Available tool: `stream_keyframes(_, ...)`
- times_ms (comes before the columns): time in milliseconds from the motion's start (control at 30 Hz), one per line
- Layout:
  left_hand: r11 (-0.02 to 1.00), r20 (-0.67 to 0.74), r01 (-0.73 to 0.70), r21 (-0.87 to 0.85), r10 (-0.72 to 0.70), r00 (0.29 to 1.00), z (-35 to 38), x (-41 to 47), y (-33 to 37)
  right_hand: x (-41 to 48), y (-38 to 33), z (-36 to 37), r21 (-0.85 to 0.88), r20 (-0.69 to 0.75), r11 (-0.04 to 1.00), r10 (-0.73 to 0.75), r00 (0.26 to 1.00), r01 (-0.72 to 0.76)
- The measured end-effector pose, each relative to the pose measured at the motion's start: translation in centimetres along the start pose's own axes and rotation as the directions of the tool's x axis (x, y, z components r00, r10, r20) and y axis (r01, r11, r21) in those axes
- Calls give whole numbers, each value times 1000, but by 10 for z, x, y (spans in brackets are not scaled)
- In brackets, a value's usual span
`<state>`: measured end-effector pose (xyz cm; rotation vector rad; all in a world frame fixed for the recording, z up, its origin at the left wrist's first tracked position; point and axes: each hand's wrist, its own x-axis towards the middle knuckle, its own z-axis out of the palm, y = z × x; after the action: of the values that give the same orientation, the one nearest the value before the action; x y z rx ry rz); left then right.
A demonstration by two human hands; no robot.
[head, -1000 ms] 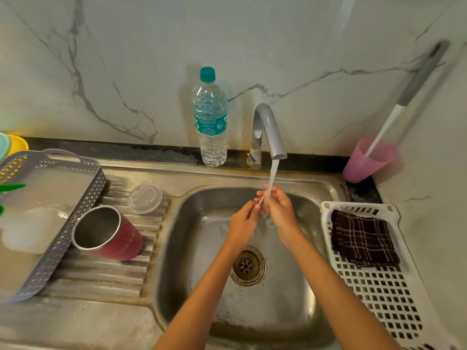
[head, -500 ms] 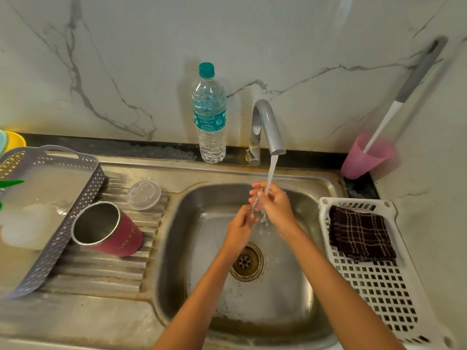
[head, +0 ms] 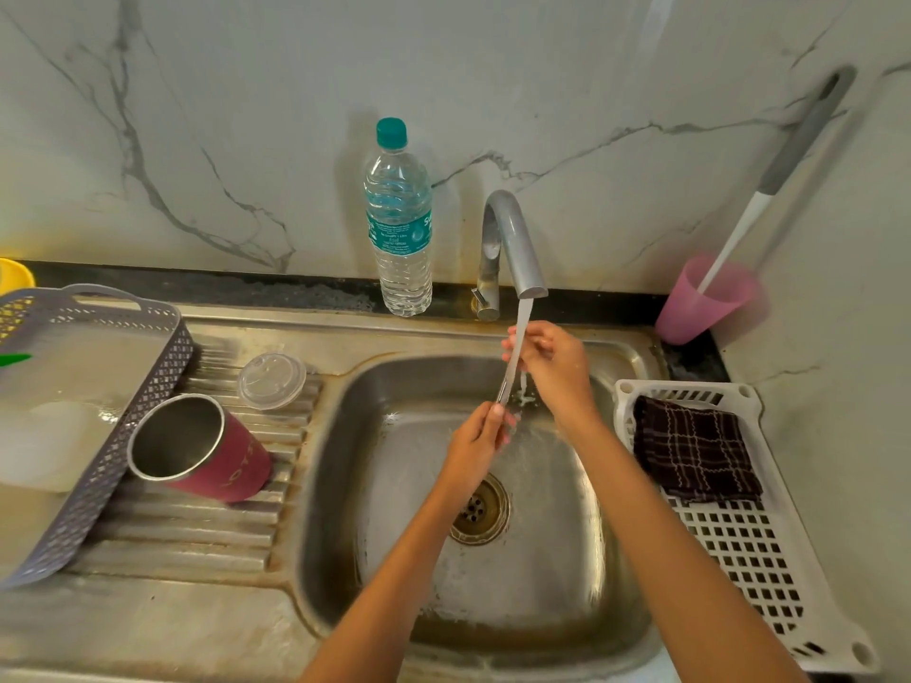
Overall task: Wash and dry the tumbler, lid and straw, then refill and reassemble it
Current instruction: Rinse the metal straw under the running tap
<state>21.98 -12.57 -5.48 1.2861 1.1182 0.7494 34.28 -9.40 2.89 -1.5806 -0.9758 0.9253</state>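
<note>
Under the running tap (head: 515,244), the left hand (head: 473,446) pinches the lower end of the straw (head: 507,379) and the right hand (head: 557,367) curls round its upper end, so the wet, thin straw could slip from either grip and drop toward the drain (head: 478,510) beneath the left hand.
</note>
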Motion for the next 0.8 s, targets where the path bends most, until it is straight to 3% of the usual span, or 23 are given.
stream_keyframes(133,996,-22,43,-76,-44,999,-18,-4,-4,-3,-2,-3,71,-74,997,-5,997,10)
stream_keyframes(233,970,-119,78,-229,-107,987,-38,-4,0,-9,17,-9,242,-149,967,120,981,-81)
stream_keyframes(300,969,-125,94,-229,-125,984,-50,-2,2,-13,35,-10,335,-192,929,232,954,-159)
stream_keyframes(400,990,7,133,-56,-132,991,-56,0,8,-16,61,-9,380,-233,886,369,900,-265)
stream_keyframes(500,985,142,169,-34,-162,977,-47,1,19,-19,71,-4,477,-72,771,512,856,-421)
stream_keyframes(567,979,174,191,-69,-177,969,-37,1,28,-22,69,4,451,45,749,524,850,-485)
stream_keyframes(633,982,184,185,-42,-174,967,-26,0,34,-24,67,12,368,69,791,500,863,-488)
stream_keyframes(733,986,95,165,-18,-163,982,-17,0,36,-24,66,15,237,-40,876,440,897,-419)
stream_keyframes(800,990,-11,136,20,-136,991,-17,4,36,-25,64,11,41,-137,940,341,930,-339)
